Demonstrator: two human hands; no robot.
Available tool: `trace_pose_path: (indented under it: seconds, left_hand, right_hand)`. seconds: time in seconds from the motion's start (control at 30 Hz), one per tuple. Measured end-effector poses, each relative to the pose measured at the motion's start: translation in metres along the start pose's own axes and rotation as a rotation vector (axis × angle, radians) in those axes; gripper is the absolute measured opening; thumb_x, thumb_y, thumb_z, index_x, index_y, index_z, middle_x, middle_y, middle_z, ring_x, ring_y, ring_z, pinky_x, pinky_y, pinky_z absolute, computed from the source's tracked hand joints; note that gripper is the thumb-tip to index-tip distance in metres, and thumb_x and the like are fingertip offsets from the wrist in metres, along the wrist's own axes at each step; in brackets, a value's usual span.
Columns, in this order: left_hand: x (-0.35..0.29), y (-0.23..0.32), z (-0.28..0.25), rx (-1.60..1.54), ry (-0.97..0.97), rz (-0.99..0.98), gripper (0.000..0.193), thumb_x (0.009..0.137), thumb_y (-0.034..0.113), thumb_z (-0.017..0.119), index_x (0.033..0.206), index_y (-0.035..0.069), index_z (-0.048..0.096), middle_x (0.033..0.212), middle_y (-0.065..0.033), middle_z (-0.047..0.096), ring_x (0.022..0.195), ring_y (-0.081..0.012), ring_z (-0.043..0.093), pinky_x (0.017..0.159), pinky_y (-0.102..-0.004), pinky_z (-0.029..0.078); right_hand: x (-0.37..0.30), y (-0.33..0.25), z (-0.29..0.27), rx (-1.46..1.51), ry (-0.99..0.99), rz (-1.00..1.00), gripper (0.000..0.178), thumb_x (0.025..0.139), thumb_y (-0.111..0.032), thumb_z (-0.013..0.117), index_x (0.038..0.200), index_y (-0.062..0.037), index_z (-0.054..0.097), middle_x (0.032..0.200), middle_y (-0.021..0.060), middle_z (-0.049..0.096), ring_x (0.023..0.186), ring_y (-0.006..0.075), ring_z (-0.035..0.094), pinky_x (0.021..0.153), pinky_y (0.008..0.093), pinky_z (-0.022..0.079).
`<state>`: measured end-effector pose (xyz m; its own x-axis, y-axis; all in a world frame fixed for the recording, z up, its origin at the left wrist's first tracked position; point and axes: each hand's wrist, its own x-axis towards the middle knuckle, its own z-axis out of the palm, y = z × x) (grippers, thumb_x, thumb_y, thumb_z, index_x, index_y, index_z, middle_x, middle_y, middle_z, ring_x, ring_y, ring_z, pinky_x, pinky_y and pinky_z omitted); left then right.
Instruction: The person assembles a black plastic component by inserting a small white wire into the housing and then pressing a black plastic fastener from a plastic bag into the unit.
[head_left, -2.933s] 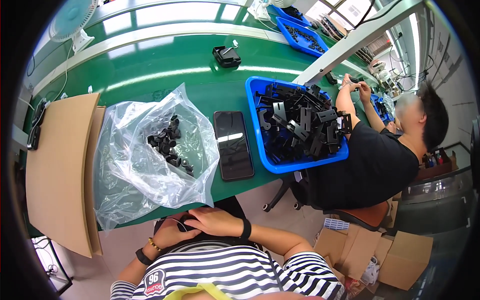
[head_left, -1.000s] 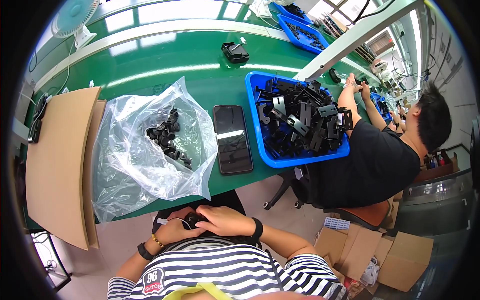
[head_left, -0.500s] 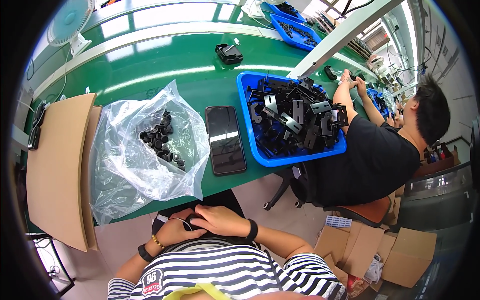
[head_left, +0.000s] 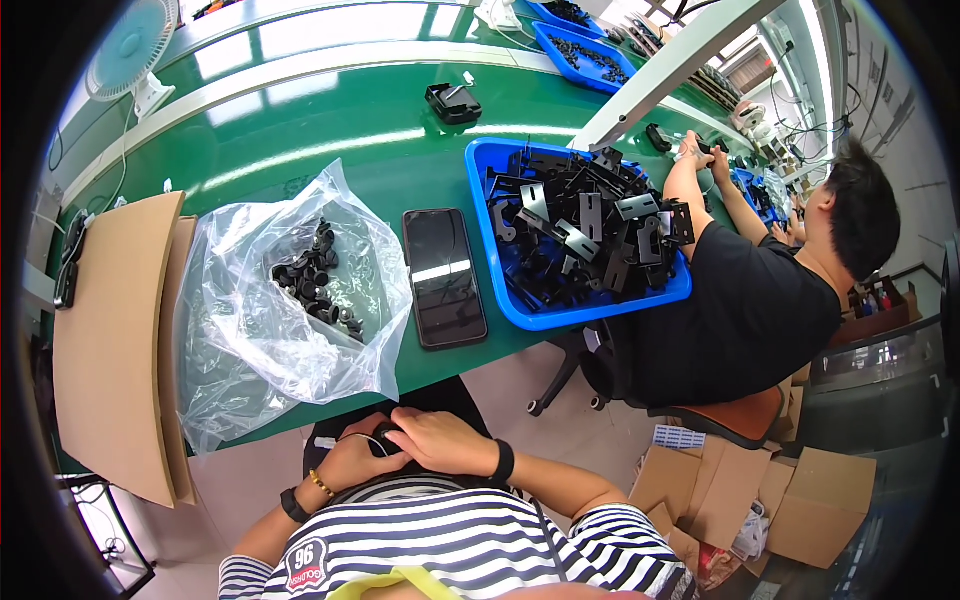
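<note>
Close to my body, below the table's front edge, my left hand [head_left: 352, 464] and my right hand [head_left: 447, 443] are closed together around a small black part [head_left: 384, 437]. A thin white cable [head_left: 352, 437] runs from it over my left hand, ending in a small white connector [head_left: 325, 442]. My fingers cover most of the part, so its full shape is hidden. On the table ahead lies an opened clear plastic bag [head_left: 235, 345] with several small black knob-like pieces [head_left: 318, 285] in it. A black phone [head_left: 446, 290] lies to the bag's right.
A blue bin [head_left: 545, 319] of black metal brackets [head_left: 590, 215] overhangs the table edge. Farther back sits a black box-shaped part [head_left: 453, 104] with a white connector. Cardboard sheets [head_left: 110, 340] stand at left. A co-worker [head_left: 745, 310] sits at right, near open cartons [head_left: 715, 490].
The view has shifted slightly, so the table things appear a little farther left. Both hands stay closed on the black part; the white connector now shows beside my left hand.
</note>
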<state>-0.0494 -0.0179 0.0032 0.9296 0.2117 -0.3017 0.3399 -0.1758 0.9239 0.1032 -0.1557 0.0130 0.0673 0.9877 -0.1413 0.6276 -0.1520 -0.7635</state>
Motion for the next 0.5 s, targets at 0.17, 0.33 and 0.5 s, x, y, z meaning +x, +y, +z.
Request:
trace_pose_path:
  seconds: [0.17,0.33,0.5]
  left_hand:
    - [0.0,0.004,-0.003,0.004,-0.021,-0.014,0.055,0.077,0.039,0.083,0.112,0.001,0.062,0.1,-0.0175,0.07,0.091,-0.0293,0.069,0.081,-0.0368,0.053]
    - [0.0,-0.009,0.0,0.041,0.041,0.085,0.055,0.078,0.038,0.082,0.113,0.001,0.062,0.1,-0.0175,0.069,0.091,-0.0286,0.068,0.081,-0.0364,0.053]
    - [0.0,0.002,-0.005,-0.014,-0.062,-0.041,0.054,0.078,0.039,0.082,0.112,0.001,0.062,0.099,-0.0169,0.069,0.089,-0.0283,0.068,0.081,-0.0359,0.052]
  right_hand:
    - [-0.005,-0.003,-0.017,0.044,-0.083,0.007,0.036,0.101,-0.03,0.054,0.11,0.0051,0.051,0.099,0.0246,0.064,0.089,0.042,0.065,0.073,0.0492,0.052]
    - [0.007,-0.006,-0.01,-0.015,-0.05,0.054,0.038,0.1,-0.032,0.055,0.111,0.0044,0.05,0.101,0.0248,0.063,0.09,0.0428,0.064,0.074,0.0497,0.051]
    - [0.001,-0.002,-0.018,0.029,-0.133,0.013,0.037,0.101,-0.032,0.055,0.109,0.0039,0.051,0.099,0.0244,0.063,0.089,0.043,0.064,0.073,0.0496,0.051]
